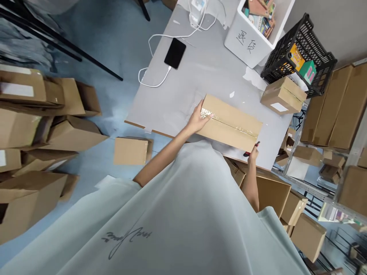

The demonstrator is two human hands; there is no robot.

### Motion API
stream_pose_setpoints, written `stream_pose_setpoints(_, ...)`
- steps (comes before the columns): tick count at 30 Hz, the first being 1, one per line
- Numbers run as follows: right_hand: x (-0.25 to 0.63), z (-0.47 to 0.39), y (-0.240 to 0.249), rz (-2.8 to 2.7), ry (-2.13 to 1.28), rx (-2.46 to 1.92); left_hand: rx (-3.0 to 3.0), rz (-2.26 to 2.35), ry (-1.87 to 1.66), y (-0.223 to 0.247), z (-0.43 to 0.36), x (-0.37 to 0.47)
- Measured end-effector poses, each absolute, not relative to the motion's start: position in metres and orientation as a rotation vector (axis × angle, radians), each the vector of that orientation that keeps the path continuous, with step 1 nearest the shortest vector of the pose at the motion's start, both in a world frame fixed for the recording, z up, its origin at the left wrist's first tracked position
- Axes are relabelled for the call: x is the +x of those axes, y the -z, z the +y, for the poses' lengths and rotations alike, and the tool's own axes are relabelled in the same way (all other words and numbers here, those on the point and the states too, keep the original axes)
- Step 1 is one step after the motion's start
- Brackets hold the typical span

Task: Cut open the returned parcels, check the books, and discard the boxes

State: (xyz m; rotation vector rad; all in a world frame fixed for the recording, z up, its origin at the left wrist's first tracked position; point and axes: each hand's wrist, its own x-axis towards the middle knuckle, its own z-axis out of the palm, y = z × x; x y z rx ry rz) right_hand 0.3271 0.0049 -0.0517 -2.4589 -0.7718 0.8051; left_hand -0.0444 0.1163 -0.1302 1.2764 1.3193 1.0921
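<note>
A long cardboard box (229, 123) with clear tape along its top seam lies at the table's front edge. My left hand (198, 119) is closed on the box's left end, thumb over the taped top and fingers along the side. Close to the box's right end, my right hand (253, 153) is closed around a small red and black tool (246, 154) that looks like a utility knife. Parts of the tool stick out on both sides of that hand; its blade cannot be made out.
On the grey table (212, 72) lie a phone (175, 53) on a white cable, a smaller box (283, 95), a white bin (249, 42) and a black crate (301, 53). Cardboard boxes (31, 191) pile up at left; more stand below the table at right, beside shelving.
</note>
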Motion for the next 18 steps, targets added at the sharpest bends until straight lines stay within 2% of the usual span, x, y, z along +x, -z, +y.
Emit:
stream_pose_setpoints(3,0.342,0.013,0.015,-0.781,-0.656,-2.388,1.322,1.34,-1.146,0.122,0.106,-0.045)
stream_pose_setpoints(6,0.339,0.025,-0.028,-1.043,-0.609,-2.214,1.411,1.288,-1.162,0.114,0.097,-0.051)
stream_pose_setpoints(11,0.288,0.056,-0.092,-1.748,-0.797,-2.032,1.44,1.149,-1.066,0.111,0.087,-0.066)
stream_pose_setpoints(14,0.244,0.078,-0.114,-2.205,-0.893,-1.985,1.411,1.095,-1.039,0.114,0.087,-0.072)
stream_pose_setpoints(18,0.186,0.103,-0.123,-2.785,-0.798,-1.824,1.366,1.062,-1.034,0.115,0.088,-0.072)
